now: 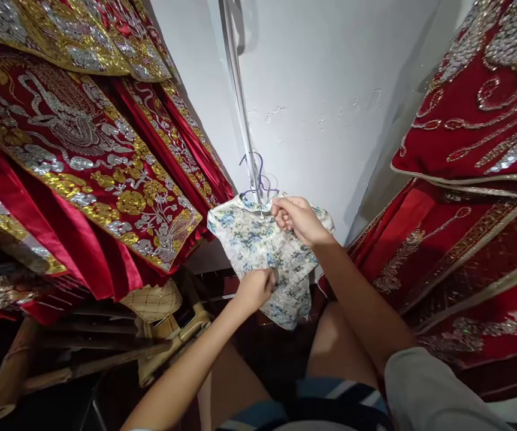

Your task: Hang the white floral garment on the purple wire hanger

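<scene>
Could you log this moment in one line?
left hand: at front of floral shirt | right hand: at collar | shirt: on purple hanger by metal pole

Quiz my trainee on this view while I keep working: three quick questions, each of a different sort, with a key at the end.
1. True or false: the hanger at the garment's neckline is purple.
2. Which is nearer that neckline, the left hand or the right hand?
3. The garment's print shows: A) stripes, B) flowers, C) checks.

Key: 1. True. 2. The right hand. 3. B.
</scene>
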Demonstrator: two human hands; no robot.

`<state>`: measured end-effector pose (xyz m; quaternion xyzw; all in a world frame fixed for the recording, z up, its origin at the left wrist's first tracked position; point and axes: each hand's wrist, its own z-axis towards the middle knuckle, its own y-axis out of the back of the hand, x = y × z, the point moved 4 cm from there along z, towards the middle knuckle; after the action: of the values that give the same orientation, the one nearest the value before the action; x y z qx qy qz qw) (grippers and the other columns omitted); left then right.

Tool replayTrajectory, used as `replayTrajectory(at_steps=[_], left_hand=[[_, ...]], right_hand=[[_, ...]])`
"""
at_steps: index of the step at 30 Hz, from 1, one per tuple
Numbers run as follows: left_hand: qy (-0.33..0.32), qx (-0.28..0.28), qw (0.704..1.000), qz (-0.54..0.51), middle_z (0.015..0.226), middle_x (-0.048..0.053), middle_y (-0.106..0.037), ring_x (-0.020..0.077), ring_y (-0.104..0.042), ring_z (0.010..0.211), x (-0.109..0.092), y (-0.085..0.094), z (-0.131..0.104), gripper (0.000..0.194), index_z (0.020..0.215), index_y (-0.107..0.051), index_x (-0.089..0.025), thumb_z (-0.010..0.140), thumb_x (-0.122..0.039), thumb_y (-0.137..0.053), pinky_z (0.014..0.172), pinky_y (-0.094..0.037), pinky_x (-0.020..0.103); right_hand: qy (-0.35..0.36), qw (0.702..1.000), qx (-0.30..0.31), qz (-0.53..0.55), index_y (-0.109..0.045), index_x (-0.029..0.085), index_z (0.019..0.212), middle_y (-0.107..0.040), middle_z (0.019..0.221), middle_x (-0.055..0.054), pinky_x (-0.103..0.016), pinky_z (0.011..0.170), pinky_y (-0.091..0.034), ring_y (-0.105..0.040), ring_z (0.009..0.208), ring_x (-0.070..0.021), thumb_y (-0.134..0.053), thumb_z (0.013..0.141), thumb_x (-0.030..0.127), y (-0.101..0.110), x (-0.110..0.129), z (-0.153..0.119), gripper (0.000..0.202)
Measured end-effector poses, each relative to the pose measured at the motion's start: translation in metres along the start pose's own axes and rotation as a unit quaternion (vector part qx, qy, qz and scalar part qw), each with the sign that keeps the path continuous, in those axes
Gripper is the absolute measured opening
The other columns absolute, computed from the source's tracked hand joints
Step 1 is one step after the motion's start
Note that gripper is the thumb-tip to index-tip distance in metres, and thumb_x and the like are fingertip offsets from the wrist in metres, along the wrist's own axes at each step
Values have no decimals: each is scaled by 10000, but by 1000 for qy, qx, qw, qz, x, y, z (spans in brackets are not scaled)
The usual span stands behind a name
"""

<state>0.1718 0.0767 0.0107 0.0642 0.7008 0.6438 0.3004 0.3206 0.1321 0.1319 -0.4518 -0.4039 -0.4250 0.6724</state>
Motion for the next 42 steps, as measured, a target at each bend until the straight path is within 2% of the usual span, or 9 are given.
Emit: replayTrajectory(at_steps=[6, 12, 21, 24, 27, 30, 33, 37, 42], left_hand=[[-40, -314, 939, -133, 936, 35, -681, 172, -621, 723, 23, 84, 48, 336, 1261, -560, -212, 927, -250, -551, 689, -443, 276], [-105, -345, 929, -81, 819, 50, -647, 181, -585, 732, 16, 122, 82, 142, 891, -635, -170, 938, -243, -523, 690, -419, 277], [-149, -334, 929, -62, 883, 57, -656, 178, -596, 802, -9, 129, 51, 172, 920, -624, -170, 970, -249, -479, 736, -429, 274], [-114, -451, 876, -125, 859, 34, -662, 161, -602, 819, 4, 152, 40, 169, 898, -629, -164, 959, -277, -520, 763, -434, 261], [-36, -582, 777, -238, 845, 20, -642, 141, -585, 800, 47, 173, 31, 179, 895, -636, -156, 924, -310, -551, 754, -437, 249], [84, -606, 668, -424, 773, 1, -591, 121, -559, 725, 109, 161, 31, 189, 808, -598, -154, 825, -341, -614, 711, -439, 246], [168, -547, 622, -534, 668, -19, -528, 121, -535, 626, 149, 120, 36, 283, 714, -522, -166, 735, -415, -656, 648, -444, 269], [153, -557, 629, -521, 681, -9, -528, 131, -539, 648, 153, 81, 36, 340, 739, -521, -169, 732, -487, -640, 688, -470, 299], [71, -573, 689, -438, 849, 33, -613, 163, -573, 841, 130, 91, 41, 306, 865, -628, -165, 819, -467, -625, 837, -454, 282]], right_hand=[[-111, 989, 43, -93, -653, 152, 736, -591, 513, 18, -175, 395, -305, -464, 408, -66, -637, 856, 327, 13, -50, -7, 213], [-102, 987, 25, -125, -625, 158, 961, -611, 528, 35, -200, 397, -298, -459, 397, -88, -623, 860, 359, 12, -64, 5, 225], [80, 986, -63, -133, -604, 196, 732, -500, 497, 45, -237, 475, -344, -447, 474, -111, -610, 817, 496, -6, -57, 15, 312], [66, 981, -70, -167, -603, 203, 661, -502, 498, 30, -255, 477, -318, -426, 475, -121, -630, 786, 455, -3, -67, 12, 283], [42, 979, -67, -189, -578, 208, 580, -471, 467, 32, -261, 476, -291, -405, 463, -123, -646, 760, 426, 7, -84, 2, 291], [-9, 986, -52, -160, -629, 189, 626, -499, 483, 22, -260, 478, -297, -432, 468, -128, -633, 777, 403, 15, -99, -17, 262], [-16, 988, -24, -153, -645, 184, 654, -513, 499, 20, -262, 494, -328, -447, 472, -129, -617, 807, 378, 16, -102, -39, 249], [-10, 983, 18, -184, -606, 198, 601, -506, 487, 24, -266, 510, -343, -456, 466, -127, -604, 833, 349, 21, -98, -63, 277], [-41, 983, -37, -175, -603, 209, 548, -454, 387, 37, -284, 513, -333, -383, 398, -117, -601, 809, 345, 46, -104, -86, 294]])
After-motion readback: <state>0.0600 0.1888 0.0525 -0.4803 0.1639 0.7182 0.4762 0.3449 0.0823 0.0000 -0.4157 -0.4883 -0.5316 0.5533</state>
